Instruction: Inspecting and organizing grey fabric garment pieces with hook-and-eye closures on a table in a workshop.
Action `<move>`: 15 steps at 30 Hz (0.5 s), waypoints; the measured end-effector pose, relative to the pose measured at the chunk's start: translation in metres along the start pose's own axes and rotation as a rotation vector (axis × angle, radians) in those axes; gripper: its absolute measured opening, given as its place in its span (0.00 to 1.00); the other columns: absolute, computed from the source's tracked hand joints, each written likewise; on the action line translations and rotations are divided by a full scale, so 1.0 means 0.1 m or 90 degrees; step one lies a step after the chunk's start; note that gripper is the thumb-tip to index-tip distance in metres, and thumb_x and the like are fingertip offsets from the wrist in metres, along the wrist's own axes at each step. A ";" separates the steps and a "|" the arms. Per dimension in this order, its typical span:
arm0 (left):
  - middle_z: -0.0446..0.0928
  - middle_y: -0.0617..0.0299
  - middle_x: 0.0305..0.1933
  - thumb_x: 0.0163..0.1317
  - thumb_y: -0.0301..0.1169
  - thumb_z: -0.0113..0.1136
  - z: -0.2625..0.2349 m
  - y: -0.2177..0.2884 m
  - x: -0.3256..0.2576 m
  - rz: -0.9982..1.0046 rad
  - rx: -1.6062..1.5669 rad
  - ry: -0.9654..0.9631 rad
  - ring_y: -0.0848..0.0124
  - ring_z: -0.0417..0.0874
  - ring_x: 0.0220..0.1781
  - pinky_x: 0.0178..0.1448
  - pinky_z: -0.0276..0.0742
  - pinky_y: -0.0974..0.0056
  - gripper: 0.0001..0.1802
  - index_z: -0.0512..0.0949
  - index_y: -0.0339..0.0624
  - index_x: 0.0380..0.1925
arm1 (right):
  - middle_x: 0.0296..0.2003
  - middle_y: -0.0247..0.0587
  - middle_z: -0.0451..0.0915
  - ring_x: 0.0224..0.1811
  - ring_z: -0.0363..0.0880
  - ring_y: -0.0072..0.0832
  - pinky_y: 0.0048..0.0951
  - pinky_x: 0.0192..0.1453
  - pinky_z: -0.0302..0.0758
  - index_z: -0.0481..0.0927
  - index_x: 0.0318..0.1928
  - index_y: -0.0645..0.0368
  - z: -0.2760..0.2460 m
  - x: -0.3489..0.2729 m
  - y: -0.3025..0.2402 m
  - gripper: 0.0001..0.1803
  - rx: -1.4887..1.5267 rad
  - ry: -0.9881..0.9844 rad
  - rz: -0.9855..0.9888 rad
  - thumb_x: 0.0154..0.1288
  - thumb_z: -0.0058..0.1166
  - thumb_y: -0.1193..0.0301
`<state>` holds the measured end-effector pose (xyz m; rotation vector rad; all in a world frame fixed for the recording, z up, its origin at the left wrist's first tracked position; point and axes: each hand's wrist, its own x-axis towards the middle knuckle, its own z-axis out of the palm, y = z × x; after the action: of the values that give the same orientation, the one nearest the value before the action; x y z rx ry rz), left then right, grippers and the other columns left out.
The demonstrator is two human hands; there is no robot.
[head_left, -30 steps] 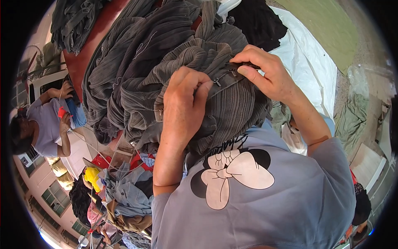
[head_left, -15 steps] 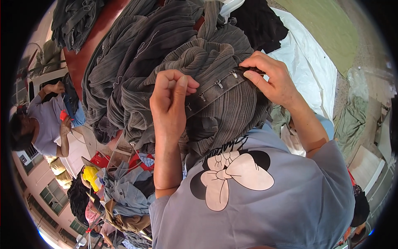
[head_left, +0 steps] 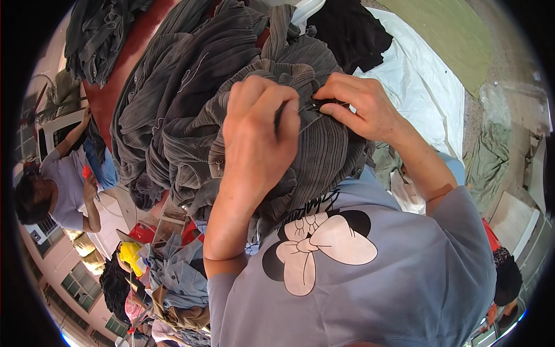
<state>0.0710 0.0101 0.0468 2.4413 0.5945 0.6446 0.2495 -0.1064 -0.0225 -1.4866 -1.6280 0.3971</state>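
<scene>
A dark grey ribbed garment lies bunched in front of me, on a heap of similar cloth. My left hand is over its band, fingers curled inward and closed; their tips are hidden, so what they hold cannot be made out. Just right of it, my right hand pinches a small black tool between thumb and fingers at the cloth. The tool's exact kind is hard to tell. One metal clasp shows left of my left wrist. The band beneath my left hand is mostly covered.
More grey garments pile up to the left, with another bundle on a red surface. Black cloth and a white sheet lie at the far right. At left, a co-worker handles blue cloth. Blue clothes are heaped lower left.
My left hand has moved up and right, turning its back upward over the band and covering the row of clasps. My right hand, still holding the black tool, has shifted slightly left.
</scene>
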 end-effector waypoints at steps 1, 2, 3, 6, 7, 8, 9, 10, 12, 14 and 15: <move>0.77 0.56 0.35 0.58 0.21 0.63 0.06 -0.01 0.03 0.005 0.027 -0.015 0.55 0.77 0.40 0.44 0.74 0.56 0.03 0.82 0.38 0.33 | 0.33 0.39 0.79 0.35 0.80 0.40 0.35 0.36 0.76 0.82 0.40 0.60 0.01 -0.01 -0.01 0.09 -0.001 0.003 0.001 0.64 0.61 0.68; 0.77 0.57 0.33 0.57 0.25 0.65 0.14 -0.05 0.03 -0.018 0.042 -0.014 0.55 0.77 0.40 0.45 0.72 0.54 0.02 0.83 0.38 0.29 | 0.33 0.39 0.79 0.35 0.80 0.39 0.35 0.36 0.76 0.82 0.40 0.60 0.02 -0.02 -0.02 0.09 0.005 0.011 0.003 0.63 0.62 0.68; 0.77 0.57 0.33 0.57 0.25 0.65 0.17 -0.04 0.06 -0.015 0.042 -0.016 0.55 0.77 0.40 0.45 0.72 0.54 0.02 0.83 0.38 0.29 | 0.33 0.39 0.79 0.35 0.80 0.39 0.35 0.36 0.76 0.82 0.40 0.60 0.02 -0.03 -0.02 0.09 0.012 0.021 0.004 0.63 0.62 0.68; 0.78 0.57 0.32 0.55 0.28 0.67 0.24 -0.04 0.11 -0.048 0.108 -0.072 0.56 0.76 0.39 0.47 0.69 0.55 0.05 0.83 0.40 0.24 | 0.32 0.38 0.78 0.35 0.80 0.39 0.35 0.36 0.76 0.82 0.40 0.59 0.02 -0.05 -0.01 0.10 -0.020 0.009 -0.001 0.61 0.63 0.68; 0.78 0.58 0.31 0.55 0.29 0.67 0.27 -0.06 0.11 -0.063 0.109 -0.079 0.56 0.76 0.39 0.47 0.68 0.55 0.06 0.83 0.40 0.23 | 0.32 0.38 0.78 0.35 0.80 0.39 0.35 0.36 0.76 0.82 0.40 0.59 0.02 -0.05 -0.01 0.10 -0.020 0.011 0.000 0.61 0.63 0.68; 0.78 0.59 0.31 0.54 0.31 0.68 0.29 -0.07 0.11 -0.079 0.111 -0.086 0.56 0.76 0.39 0.48 0.66 0.56 0.07 0.83 0.41 0.21 | 0.33 0.38 0.78 0.35 0.80 0.39 0.35 0.36 0.76 0.82 0.40 0.59 0.02 -0.06 -0.01 0.10 -0.024 0.009 -0.009 0.61 0.63 0.69; 0.78 0.59 0.31 0.54 0.31 0.68 0.29 -0.09 0.12 -0.079 0.111 -0.087 0.56 0.76 0.39 0.48 0.66 0.56 0.07 0.83 0.41 0.21 | 0.33 0.38 0.79 0.35 0.80 0.38 0.35 0.36 0.76 0.82 0.40 0.59 0.02 -0.06 -0.01 0.10 -0.029 0.008 -0.018 0.60 0.63 0.69; 0.77 0.59 0.31 0.55 0.30 0.67 0.28 -0.11 0.13 -0.090 0.087 -0.100 0.57 0.76 0.39 0.48 0.66 0.56 0.07 0.82 0.41 0.22 | 0.33 0.38 0.79 0.35 0.80 0.38 0.35 0.36 0.76 0.82 0.40 0.59 0.01 -0.07 0.00 0.10 -0.029 0.009 -0.017 0.60 0.63 0.69; 0.77 0.59 0.30 0.55 0.29 0.67 0.26 -0.15 0.13 -0.100 0.065 -0.113 0.58 0.77 0.39 0.48 0.66 0.56 0.06 0.82 0.41 0.23 | 0.33 0.38 0.79 0.35 0.80 0.38 0.35 0.36 0.76 0.82 0.40 0.59 -0.02 -0.09 0.02 0.09 -0.004 0.005 -0.024 0.60 0.63 0.70; 0.78 0.59 0.31 0.57 0.27 0.65 0.23 -0.21 0.11 -0.140 -0.070 -0.092 0.60 0.77 0.39 0.49 0.68 0.56 0.05 0.81 0.39 0.25 | 0.33 0.38 0.79 0.35 0.81 0.38 0.34 0.36 0.76 0.82 0.40 0.59 -0.04 -0.10 0.06 0.09 0.009 0.022 -0.007 0.61 0.63 0.70; 0.78 0.59 0.31 0.57 0.27 0.65 0.23 -0.24 0.10 -0.139 -0.070 -0.094 0.60 0.77 0.39 0.49 0.68 0.56 0.05 0.81 0.39 0.25 | 0.34 0.38 0.80 0.35 0.81 0.38 0.34 0.35 0.76 0.82 0.41 0.59 -0.05 -0.11 0.07 0.09 0.021 0.036 0.009 0.61 0.63 0.70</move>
<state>0.0850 0.0249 0.0183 2.2570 0.7324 0.3942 0.2567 -0.1159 -0.0292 -1.4720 -1.5598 0.3847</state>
